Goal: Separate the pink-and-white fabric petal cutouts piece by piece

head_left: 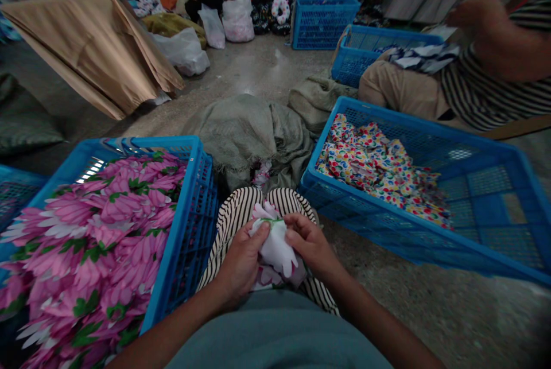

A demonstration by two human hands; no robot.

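A white fabric piece with pink-edged petal lobes [278, 249] is held over black-and-cream striped trousers [229, 215], its upper edge pinched in the grip of both left hand [244, 260] and right hand [312, 245]. Pink-and-green petalled pieces [109, 220] are heaped in a blue plastic crate [169, 245] alongside.

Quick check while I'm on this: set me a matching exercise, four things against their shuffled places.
1. White fabric piece with petal-shaped edges
2. Pink petal-shaped fabric pieces with green parts
3. Multicoloured printed fabric pieces
4. Tan draped cloth

A. In the left blue plastic crate
B. In the left hand and right hand
C. Beyond the left crate
D. In the right blue plastic crate

Pairs: 1-B; 2-A; 3-D; 4-C.
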